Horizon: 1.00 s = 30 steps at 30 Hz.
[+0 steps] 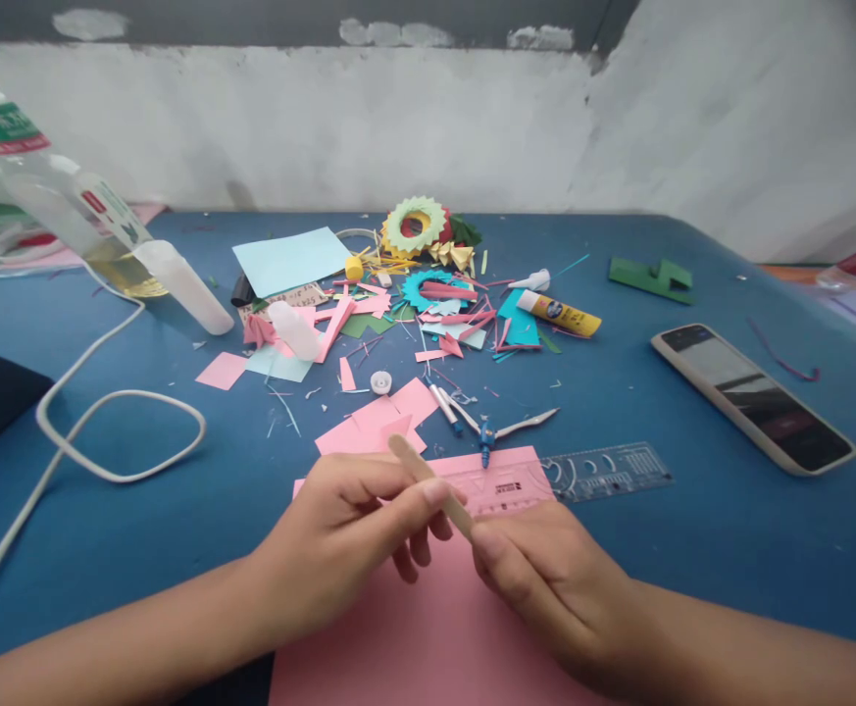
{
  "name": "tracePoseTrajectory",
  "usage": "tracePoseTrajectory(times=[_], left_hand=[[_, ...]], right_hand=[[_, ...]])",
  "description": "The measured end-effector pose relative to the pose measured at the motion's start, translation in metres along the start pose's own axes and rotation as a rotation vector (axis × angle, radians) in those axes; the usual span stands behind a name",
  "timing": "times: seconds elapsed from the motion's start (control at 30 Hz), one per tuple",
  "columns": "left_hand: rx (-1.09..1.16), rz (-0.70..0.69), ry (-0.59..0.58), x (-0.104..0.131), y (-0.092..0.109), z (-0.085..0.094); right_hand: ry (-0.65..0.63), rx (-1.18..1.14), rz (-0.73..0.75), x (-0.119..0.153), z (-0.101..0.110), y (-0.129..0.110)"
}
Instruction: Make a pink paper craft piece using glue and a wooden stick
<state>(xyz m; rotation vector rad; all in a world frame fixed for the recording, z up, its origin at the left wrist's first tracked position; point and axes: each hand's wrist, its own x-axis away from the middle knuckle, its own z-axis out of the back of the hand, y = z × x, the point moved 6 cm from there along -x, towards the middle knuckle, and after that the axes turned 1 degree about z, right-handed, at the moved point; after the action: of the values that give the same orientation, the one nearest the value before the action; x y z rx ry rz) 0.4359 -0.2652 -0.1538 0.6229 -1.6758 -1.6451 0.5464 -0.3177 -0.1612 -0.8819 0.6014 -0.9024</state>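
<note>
A flat wooden craft stick slants between my two hands above a pink sheet of paper. My left hand pinches it near the middle with thumb and fingers. At its lower end my right hand is closed on it, thumb on top; part of the stick is hidden there. A clear plastic ruler lies across the top of the pink sheet. Just beyond it rests a compass with its legs spread. Smaller pink paper pieces lie behind my left hand.
Paper scraps, a glue stick and ring-shaped paper pieces cluster at the back. On the right lie a phone and a green folded piece. At left are a bottle, a white tube and a looped cable.
</note>
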Motion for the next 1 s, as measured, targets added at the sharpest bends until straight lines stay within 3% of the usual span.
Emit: tracePoseTrajectory(times=[0.13,0.4,0.6,0.7,0.9,1.0], left_hand=[[0.015,-0.021,-0.014,-0.004,-0.001,0.001],[-0.324,-0.187,0.002,-0.007,0.004,0.004],[-0.075,-0.079,0.044,-0.013,-0.007,0.019],[-0.205,-0.086,0.099,-0.015,-0.002,0.024],[-0.594,-0.399,0.058,-0.012,0.016,0.02],[-0.676,-0.511,0.046,-0.011,0.018,0.02]], right_hand=[[0.03,0.013,-0.053,-0.001,0.001,0.005],[0.029,0.132,-0.017,-0.002,0.0,0.005],[0.084,0.066,-0.076,-0.002,0.003,0.006],[0.064,0.068,-0.074,-0.002,0.002,0.007],[0.06,0.091,-0.059,0.0,0.002,0.007],[0.072,0.087,-0.049,0.001,0.003,0.006]])
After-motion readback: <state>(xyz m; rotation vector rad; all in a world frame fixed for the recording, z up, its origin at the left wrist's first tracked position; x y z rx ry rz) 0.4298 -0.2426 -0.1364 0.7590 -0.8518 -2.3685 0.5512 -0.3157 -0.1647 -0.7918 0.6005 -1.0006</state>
